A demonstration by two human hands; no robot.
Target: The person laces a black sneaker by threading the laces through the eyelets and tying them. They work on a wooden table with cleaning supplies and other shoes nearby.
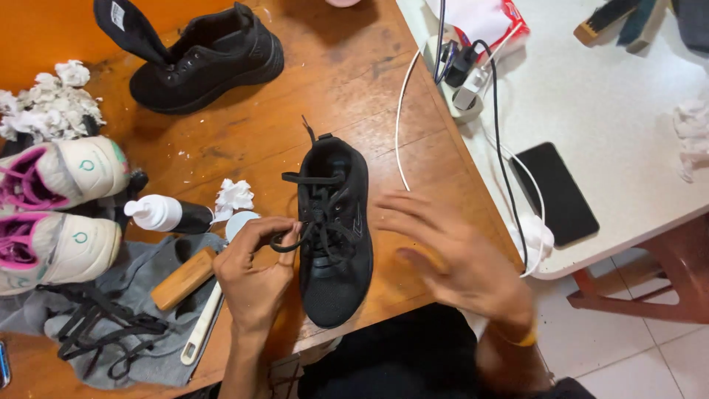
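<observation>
Far left there's a pair of white and pink sneakers (55,214) on the wooden table (244,140), with a grey cloth (148,325) under loose black laces (96,325), a wooden brush (183,278) and a small white-capped bottle (166,213). The left hand (255,273) is pinched shut on a black lace end (284,242) coming off the black shoe (334,229), which sits mid-table, toe toward the person. The right hand (450,255) is spread open and blurry just right of the shoe, holding nothing. A second black shoe (203,55) sits further back.
</observation>
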